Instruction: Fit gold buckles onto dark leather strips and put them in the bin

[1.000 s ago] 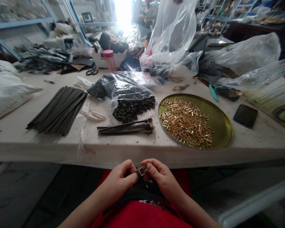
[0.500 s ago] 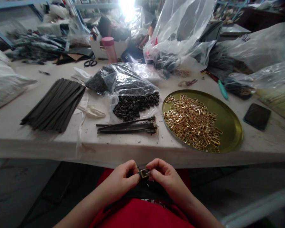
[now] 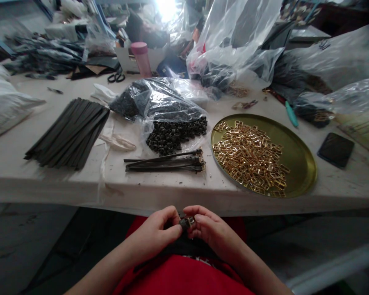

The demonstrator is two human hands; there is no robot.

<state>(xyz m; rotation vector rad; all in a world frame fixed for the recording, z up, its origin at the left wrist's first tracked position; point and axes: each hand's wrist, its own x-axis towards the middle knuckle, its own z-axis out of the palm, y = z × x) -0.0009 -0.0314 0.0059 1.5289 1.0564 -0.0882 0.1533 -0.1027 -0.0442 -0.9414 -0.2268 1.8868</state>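
In front of my lap, my left hand point(image 3: 166, 223) pinches the buckle end of a dark strap between thumb and fingers. A small gold buckle point(image 3: 191, 221) sticks out of that grip to the right. My right hand point(image 3: 207, 225) has its curled fingers and thumb around the buckle's free side. Most of the strap is hidden by the hands. On the table ahead lie several dark straps with buckles point(image 3: 166, 163), a pile of small black loops point(image 3: 172, 135) spilling from a plastic bag point(image 3: 160, 100), and many loose gold buckles point(image 3: 252, 157).
The buckles rest in a round gold tray point(image 3: 299, 164) on the table's right. A stack of plain dark strips point(image 3: 69, 135) lies left. Farther back are scissors point(image 3: 116, 77), a pink bottle point(image 3: 141, 59) and a teal-handled tool point(image 3: 291, 114). A dark flat rectangular object point(image 3: 335, 150) lies far right.
The buckle has turned in my fingers, showing more edge-on with a dark loop beside it. My right fingers have loosened their pinch and spread around and under it.
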